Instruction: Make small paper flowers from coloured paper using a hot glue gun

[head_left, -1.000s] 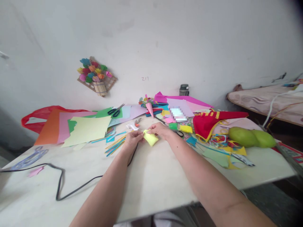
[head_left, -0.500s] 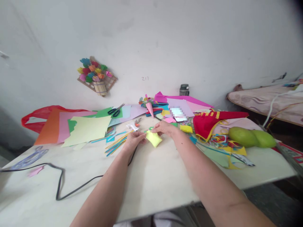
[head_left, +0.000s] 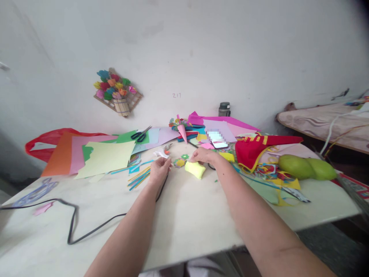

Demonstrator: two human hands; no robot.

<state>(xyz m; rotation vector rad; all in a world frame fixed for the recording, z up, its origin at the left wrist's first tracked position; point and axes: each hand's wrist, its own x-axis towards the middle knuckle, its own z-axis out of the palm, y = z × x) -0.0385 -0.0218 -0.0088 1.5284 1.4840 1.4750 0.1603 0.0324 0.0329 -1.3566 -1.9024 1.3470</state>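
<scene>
My right hand (head_left: 202, 155) is closed in a pinch at the top edge of a bright yellow, pillow-shaped piece (head_left: 195, 170), paper or cloth, held over the table. Apart from it, to the left, my left hand (head_left: 160, 169) has its thumb and fingers pressed together; anything between them is too small to make out. Between the hands lie small green and yellow paper flower shapes (head_left: 181, 162). Just behind my left hand are a white-and-orange tool, possibly a glue gun (head_left: 161, 153), and blue and yellow paper strips (head_left: 140, 179).
Coloured paper sheets (head_left: 106, 159) and scissors (head_left: 140, 134) lie at the back left. A pink paper cone with flowers (head_left: 182, 132), a phone (head_left: 218, 139) and a red cloth (head_left: 250, 152) are further back. Green fruits (head_left: 296, 167) sit right. A black cable (head_left: 95, 229) crosses the left side.
My left hand has let go of the yellow piece and moved slightly left. My right hand has shifted the piece right, uncovering the flower shapes.
</scene>
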